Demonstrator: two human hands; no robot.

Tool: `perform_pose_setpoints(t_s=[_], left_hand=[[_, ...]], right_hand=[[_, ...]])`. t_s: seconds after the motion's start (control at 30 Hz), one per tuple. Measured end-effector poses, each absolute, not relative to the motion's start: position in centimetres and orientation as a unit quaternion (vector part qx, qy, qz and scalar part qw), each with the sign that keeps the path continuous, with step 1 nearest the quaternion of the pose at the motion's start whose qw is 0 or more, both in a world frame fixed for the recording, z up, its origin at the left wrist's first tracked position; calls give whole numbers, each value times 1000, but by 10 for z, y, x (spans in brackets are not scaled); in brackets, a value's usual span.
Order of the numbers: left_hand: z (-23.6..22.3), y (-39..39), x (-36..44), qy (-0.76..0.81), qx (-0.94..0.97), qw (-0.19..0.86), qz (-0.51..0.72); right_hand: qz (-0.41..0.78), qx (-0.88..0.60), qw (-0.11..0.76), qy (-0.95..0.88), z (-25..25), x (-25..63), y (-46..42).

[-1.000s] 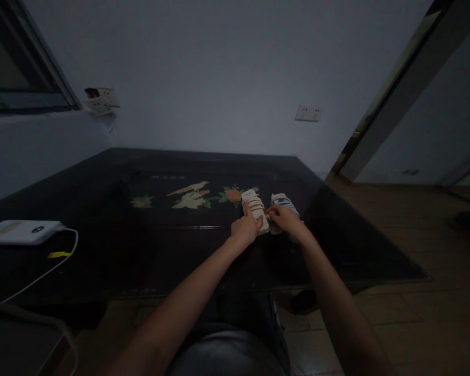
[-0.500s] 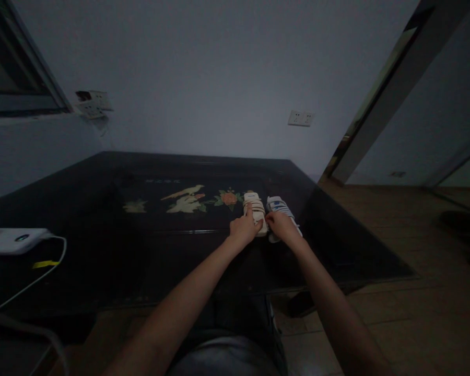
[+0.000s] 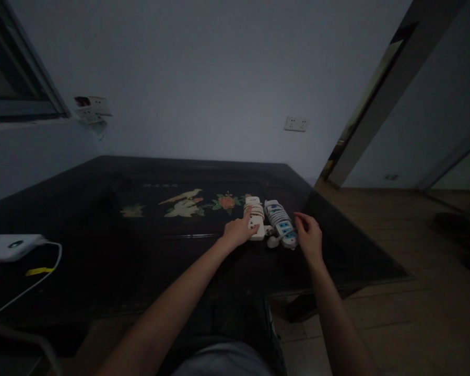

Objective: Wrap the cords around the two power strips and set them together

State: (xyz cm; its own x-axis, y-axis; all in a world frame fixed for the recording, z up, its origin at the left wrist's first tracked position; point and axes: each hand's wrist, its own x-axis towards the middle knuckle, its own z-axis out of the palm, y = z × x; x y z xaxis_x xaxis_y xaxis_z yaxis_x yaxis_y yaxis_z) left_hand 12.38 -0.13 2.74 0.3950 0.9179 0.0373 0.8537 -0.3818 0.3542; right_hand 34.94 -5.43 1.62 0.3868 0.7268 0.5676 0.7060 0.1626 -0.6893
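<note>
A cream power strip [image 3: 256, 231] with its cord wound around its upper half lies on the dark table. My left hand [image 3: 238, 230] grips it from the left, index finger on the coiled cord and thumb across the sockets. Close by on the right is a white and blue power strip [image 3: 285, 227], wrapped in its own grey-white cord. A plug [image 3: 273, 242] rests by its lower left side, and a smaller plug [image 3: 269, 230] sits between the two strips. My right hand [image 3: 309, 233] hovers just right of the blue strip, fingers curved and apart, holding nothing I can see.
The black table [image 3: 172, 266] bears a painted bird and flower pattern. A white power bank [image 3: 11, 247] with a cable [image 3: 57, 261] and yellow tag [image 3: 39, 271] lies at left. Wall sockets [image 3: 296, 124] are above the table's back edge.
My right hand has left the small plug beside the cream strip and moved right, past the blue strip, uncovering it. My left hand stays on the cream strip. The camera view has shifted slightly.
</note>
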Motion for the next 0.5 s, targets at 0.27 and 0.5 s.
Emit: perform_pose_setpoints(t_s=[0.27, 0.5], left_hand=[[13, 7, 117, 558, 782, 154, 231], [-3, 18, 123, 511, 748, 269, 328]], right_hand=[[183, -624, 552, -523, -14, 345, -52], [156, -634, 551, -521, -11, 342, -53]])
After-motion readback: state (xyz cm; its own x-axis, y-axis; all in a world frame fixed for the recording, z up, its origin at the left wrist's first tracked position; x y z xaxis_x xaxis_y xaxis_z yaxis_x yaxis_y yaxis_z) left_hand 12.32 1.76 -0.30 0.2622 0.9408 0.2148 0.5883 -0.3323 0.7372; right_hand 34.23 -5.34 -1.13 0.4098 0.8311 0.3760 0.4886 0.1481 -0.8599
